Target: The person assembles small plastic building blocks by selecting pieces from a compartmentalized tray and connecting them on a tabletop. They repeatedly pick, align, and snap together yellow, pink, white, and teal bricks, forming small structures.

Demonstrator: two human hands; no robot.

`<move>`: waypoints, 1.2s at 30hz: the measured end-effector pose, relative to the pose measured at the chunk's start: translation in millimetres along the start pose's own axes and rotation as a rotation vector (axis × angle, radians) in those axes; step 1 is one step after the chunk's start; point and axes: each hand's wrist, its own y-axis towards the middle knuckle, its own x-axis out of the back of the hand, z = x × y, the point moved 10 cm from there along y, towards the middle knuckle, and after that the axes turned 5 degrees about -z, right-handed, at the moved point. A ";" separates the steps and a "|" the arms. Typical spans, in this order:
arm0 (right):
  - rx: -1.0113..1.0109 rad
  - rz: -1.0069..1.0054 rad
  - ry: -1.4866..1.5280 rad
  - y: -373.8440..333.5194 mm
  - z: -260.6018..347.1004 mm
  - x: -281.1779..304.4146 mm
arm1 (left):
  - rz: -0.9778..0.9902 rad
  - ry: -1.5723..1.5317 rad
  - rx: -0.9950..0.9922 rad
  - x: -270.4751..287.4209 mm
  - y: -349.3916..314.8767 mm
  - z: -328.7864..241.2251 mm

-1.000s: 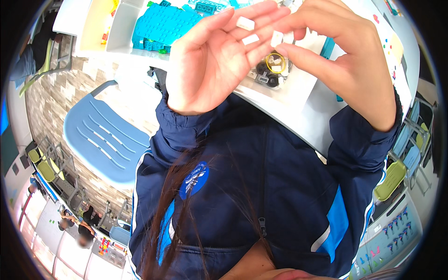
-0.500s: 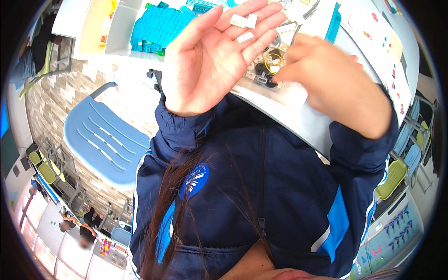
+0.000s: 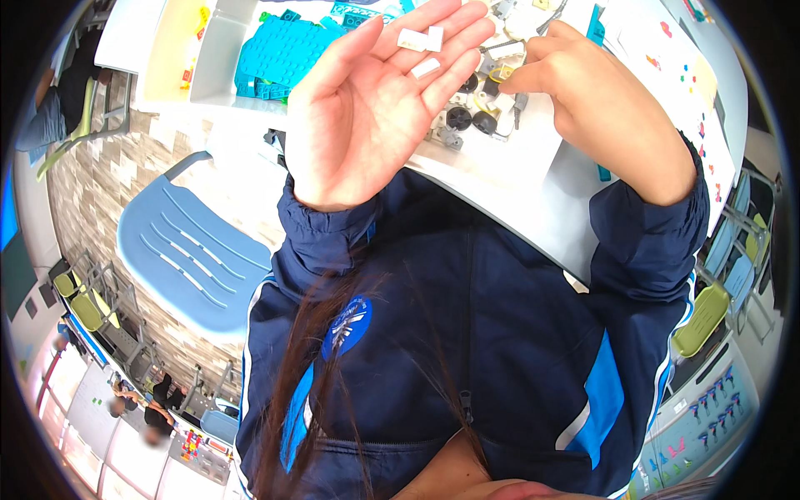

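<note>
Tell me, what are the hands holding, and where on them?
The left hand lies open, with three small white pieces resting loose on its fingers. The right hand reaches into the small parts on the table; its grip cannot be told.

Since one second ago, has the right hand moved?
Yes. The right hand has gone down from beside the left hand to the small parts on the white table.

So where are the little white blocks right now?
In the head view, three little white blocks lie on the fingers of the open, palm-up left hand, held above the white table, left of the right hand reaching into the small parts pile.
</note>
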 end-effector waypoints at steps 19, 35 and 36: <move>0.088 -0.050 0.049 -22.9 40.5 2.3 | 0.040 0.020 0.069 -11.7 -1.2 1.8; 0.079 -0.028 0.020 -27.1 39.5 4.9 | 0.035 0.032 0.105 -10.7 -1.3 5.1; 0.085 -0.038 0.018 -27.2 39.8 5.3 | 0.035 0.034 0.103 -10.3 -1.2 5.2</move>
